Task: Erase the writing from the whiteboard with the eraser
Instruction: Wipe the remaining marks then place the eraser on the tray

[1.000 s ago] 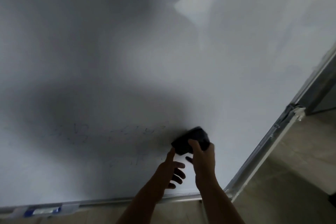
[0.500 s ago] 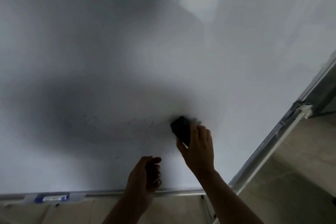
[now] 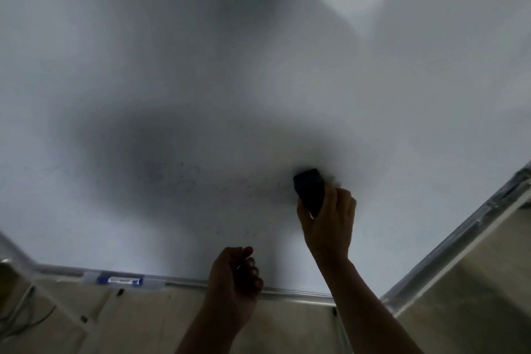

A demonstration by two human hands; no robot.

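Gripping the black eraser (image 3: 309, 191) against the whiteboard (image 3: 258, 66) with right hand (image 3: 327, 221), now turned upright and higher than a second ago; left hand (image 3: 234, 276) newly curled, holding nothing. Faint writing (image 3: 184, 177) leftward remains, probably next.

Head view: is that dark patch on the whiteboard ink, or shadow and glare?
Head view: soft shadow darkens the whiteboard centre; window glare sits top right; faint writing stays barely legible left of the eraser gripped by the right hand.
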